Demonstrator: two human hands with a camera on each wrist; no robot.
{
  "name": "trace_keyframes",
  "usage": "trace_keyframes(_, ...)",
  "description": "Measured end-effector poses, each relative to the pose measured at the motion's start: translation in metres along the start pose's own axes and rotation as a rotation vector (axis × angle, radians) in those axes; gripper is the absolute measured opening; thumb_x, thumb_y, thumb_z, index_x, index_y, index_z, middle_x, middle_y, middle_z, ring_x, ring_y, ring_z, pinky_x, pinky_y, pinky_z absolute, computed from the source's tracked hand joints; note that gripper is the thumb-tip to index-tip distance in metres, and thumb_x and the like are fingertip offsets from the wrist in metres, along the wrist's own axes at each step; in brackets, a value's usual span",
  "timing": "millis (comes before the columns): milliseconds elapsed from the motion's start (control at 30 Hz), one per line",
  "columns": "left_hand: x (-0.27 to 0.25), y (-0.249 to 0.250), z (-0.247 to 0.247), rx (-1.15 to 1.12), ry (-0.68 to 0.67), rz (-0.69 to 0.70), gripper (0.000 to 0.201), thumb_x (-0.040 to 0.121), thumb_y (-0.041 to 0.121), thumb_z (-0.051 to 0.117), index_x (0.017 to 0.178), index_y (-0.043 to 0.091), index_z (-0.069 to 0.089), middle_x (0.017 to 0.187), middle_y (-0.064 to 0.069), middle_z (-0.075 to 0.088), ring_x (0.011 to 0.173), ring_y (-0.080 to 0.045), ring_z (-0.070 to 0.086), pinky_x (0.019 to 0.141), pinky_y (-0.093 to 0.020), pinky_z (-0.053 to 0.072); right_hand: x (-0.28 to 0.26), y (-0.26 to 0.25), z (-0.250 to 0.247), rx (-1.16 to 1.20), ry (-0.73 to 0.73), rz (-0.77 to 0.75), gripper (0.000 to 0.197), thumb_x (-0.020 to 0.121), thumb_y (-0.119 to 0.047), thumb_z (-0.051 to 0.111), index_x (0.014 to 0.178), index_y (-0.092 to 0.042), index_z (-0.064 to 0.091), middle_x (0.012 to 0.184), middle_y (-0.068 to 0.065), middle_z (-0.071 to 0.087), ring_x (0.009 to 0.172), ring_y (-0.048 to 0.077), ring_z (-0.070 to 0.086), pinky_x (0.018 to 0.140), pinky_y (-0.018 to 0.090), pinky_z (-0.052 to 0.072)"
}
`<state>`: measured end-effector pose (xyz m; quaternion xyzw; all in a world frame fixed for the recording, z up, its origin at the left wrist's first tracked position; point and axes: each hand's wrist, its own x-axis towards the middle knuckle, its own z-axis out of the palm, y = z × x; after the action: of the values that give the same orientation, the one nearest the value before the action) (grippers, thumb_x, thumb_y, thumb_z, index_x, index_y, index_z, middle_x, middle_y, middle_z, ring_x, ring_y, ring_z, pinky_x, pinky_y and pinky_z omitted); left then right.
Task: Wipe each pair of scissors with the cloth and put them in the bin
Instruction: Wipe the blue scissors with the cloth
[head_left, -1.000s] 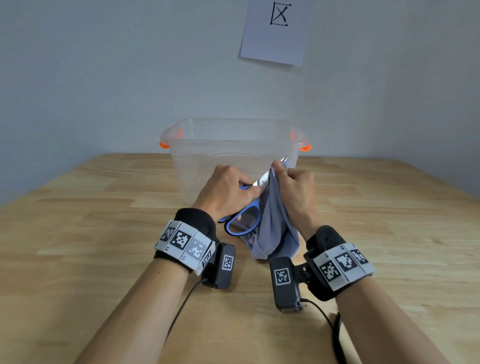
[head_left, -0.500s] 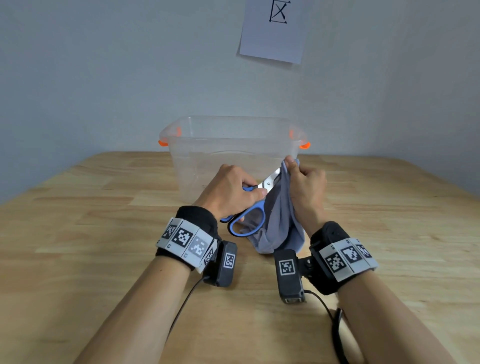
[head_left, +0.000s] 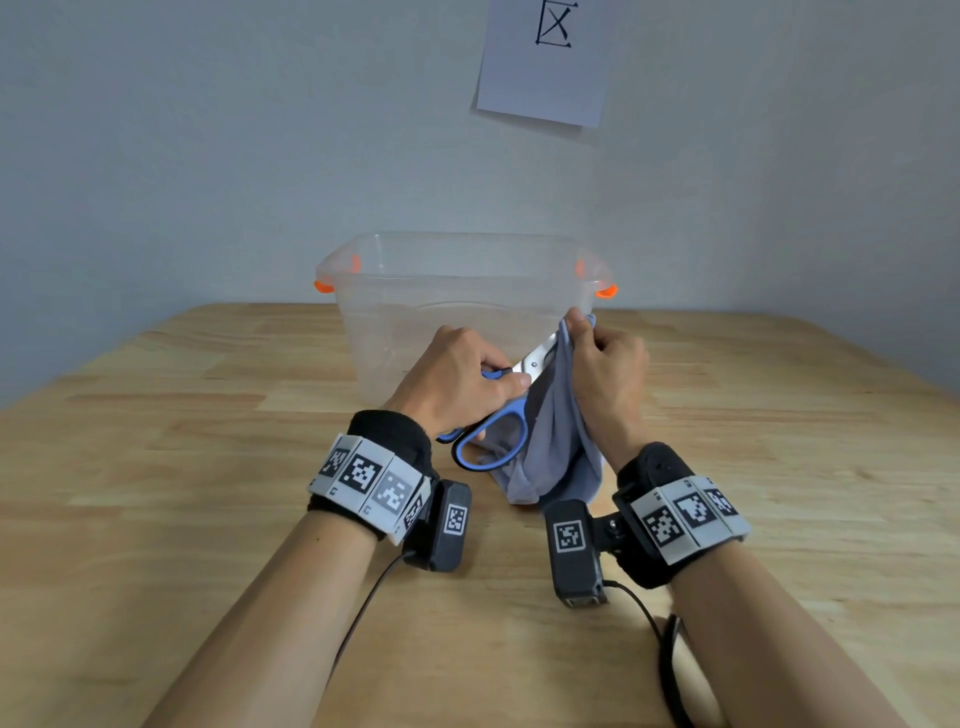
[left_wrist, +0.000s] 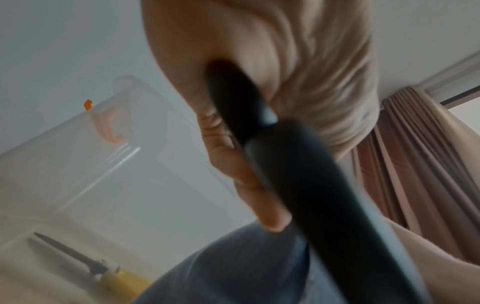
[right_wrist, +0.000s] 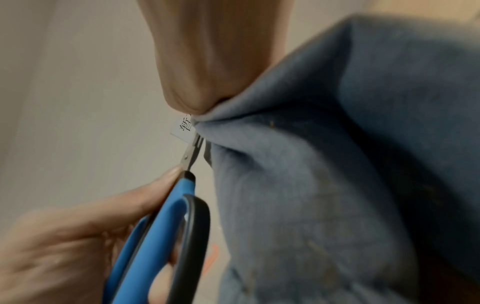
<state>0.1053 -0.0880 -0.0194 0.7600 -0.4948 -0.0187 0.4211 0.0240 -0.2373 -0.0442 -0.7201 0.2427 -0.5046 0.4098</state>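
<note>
- Scissors (head_left: 498, 415), blue-handled, up off the wooden table (head_left: 156, 467) just in front of the clear bin (head_left: 457, 291), blades pointing up and away toward its right end.
- Left hand (head_left: 457, 384) wrapped round the blue handles, thumb tip pressed beside the pivot; same grip plain in the right wrist view (right_wrist: 78, 246).
- Right hand (head_left: 605, 374) pinching the grey-blue cloth (head_left: 550, 447) tight over the blade tips, rest of the fabric hanging down toward the table.
- Blades nearly together, lower part bare metal between handles and cloth (right_wrist: 191, 156).
- Small white tag (right_wrist: 183, 130) with printed characters poking out at the pinch point.
- Second pair with a yellow handle (left_wrist: 114, 277) lying flat on the bin floor, seen through the wall from the left wrist.
- White sheet (head_left: 545, 62) with a drawn mark on the wall behind.
</note>
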Motion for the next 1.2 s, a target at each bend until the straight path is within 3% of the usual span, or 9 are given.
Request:
trace_keyframes(100, 0.000, -0.001, 0.001, 0.009, -0.013, 0.005, 0.037, 0.090, 0.022, 0.071, 0.066, -0.006, 0.068, 0.058, -0.031, 0.054, 0.041, -0.031, 0.060, 0.037, -0.039, 0.048, 0.001, 0.003, 0.000, -0.011, 0.005, -0.004, 0.063, 0.100, -0.029, 0.057, 0.048, -0.016, 0.025, 0.044, -0.007, 0.023, 0.038, 0.009, 0.022, 0.042, 0.022, 0.017)
trace_keyframes(300, 0.000, 0.002, 0.002, 0.020, -0.017, -0.029, 0.037, 0.091, 0.021, 0.071, 0.067, -0.007, 0.066, 0.058, -0.028, 0.055, 0.039, -0.025, 0.062, 0.040, -0.044, 0.051, 0.002, 0.003, -0.001, -0.010, 0.027, 0.049, 0.061, 0.102, -0.033, 0.054, 0.049, -0.016, 0.027, 0.045, -0.006, 0.025, 0.039, 0.009, 0.023, 0.042, 0.022, 0.018)
trace_keyframes(433, 0.000, 0.001, 0.002, 0.027, -0.024, -0.047, 0.031, 0.091, 0.024, 0.071, 0.070, 0.001, 0.072, 0.057, -0.022, 0.060, 0.040, -0.024, 0.063, 0.043, -0.050, 0.052, 0.002, 0.004, -0.002, -0.033, 0.011, 0.042, 0.060, 0.103, -0.033, 0.051, 0.050, -0.015, 0.028, 0.046, -0.005, 0.026, 0.045, 0.010, 0.021, 0.043, 0.023, 0.018)
trace_keyframes(700, 0.000, 0.003, -0.004, 0.050, -0.016, -0.081, 0.037, 0.091, 0.032, 0.069, 0.071, 0.001, 0.071, 0.063, -0.025, 0.064, 0.040, -0.023, 0.064, 0.048, -0.041, 0.051, 0.008, 0.009, -0.011, -0.039, 0.094, 0.116, 0.055, 0.102, -0.025, 0.050, 0.051, -0.013, 0.033, 0.049, -0.002, 0.031, 0.048, 0.012, 0.025, 0.047, 0.029, 0.022)
trace_keyframes(833, 0.002, 0.002, -0.004, 0.038, 0.040, -0.103, 0.031, 0.090, 0.029, 0.070, 0.074, 0.003, 0.072, 0.066, -0.023, 0.066, 0.040, -0.023, 0.064, 0.049, -0.044, 0.055, 0.004, 0.012, -0.006, 0.047, -0.065, 0.131, 0.050, 0.099, -0.030, 0.055, 0.057, -0.006, 0.045, 0.054, -0.001, 0.040, 0.055, 0.012, 0.036, 0.055, 0.031, 0.031)
trace_keyframes(933, 0.003, -0.003, -0.005, 0.014, 0.079, -0.120, 0.031, 0.090, 0.028, 0.070, 0.077, 0.001, 0.073, 0.067, -0.022, 0.067, 0.040, -0.023, 0.064, 0.049, -0.046, 0.057, 0.005, 0.009, -0.001, 0.176, -0.180, 0.169, 0.024, 0.097, -0.025, 0.060, 0.085, -0.005, 0.066, 0.068, -0.004, 0.063, 0.065, 0.011, 0.058, 0.062, 0.031, 0.045)
trace_keyframes(1000, 0.004, -0.005, -0.006, -0.016, 0.109, -0.131, 0.030, 0.090, 0.027, 0.071, 0.076, 0.000, 0.072, 0.066, -0.021, 0.068, 0.041, -0.024, 0.064, 0.049, -0.048, 0.058, 0.005, 0.005, -0.002, 0.253, -0.187, 0.226, 0.015, 0.095, -0.023, 0.064, 0.104, -0.012, 0.063, 0.085, 0.002, 0.071, 0.077, 0.015, 0.068, 0.067, 0.030, 0.053)
trace_keyframes(1067, 0.004, -0.005, -0.007, -0.029, 0.128, -0.139, 0.030, 0.090, 0.025, 0.072, 0.076, -0.002, 0.072, 0.068, -0.021, 0.068, 0.041, -0.023, 0.065, 0.048, -0.048, 0.058, 0.005, 0.003, -0.004, 0.293, -0.180, 0.264, 0.012, 0.093, -0.021, 0.066, 0.101, -0.014, 0.060, 0.088, 0.008, 0.070, 0.077, 0.019, 0.069, 0.068, 0.032, 0.055)
trace_keyframes(1200, 0.004, -0.005, -0.005, -0.012, 0.131, -0.138, 0.032, 0.090, 0.025, 0.071, 0.077, -0.004, 0.070, 0.069, -0.024, 0.067, 0.040, -0.021, 0.064, 0.047, -0.047, 0.057, 0.006, -0.003, -0.005, 0.289, -0.252, 0.242, 0.010, 0.092, -0.012, 0.065, 0.085, -0.010, 0.073, 0.082, 0.008, 0.072, 0.081, 0.022, 0.067, 0.077, 0.037, 0.055)
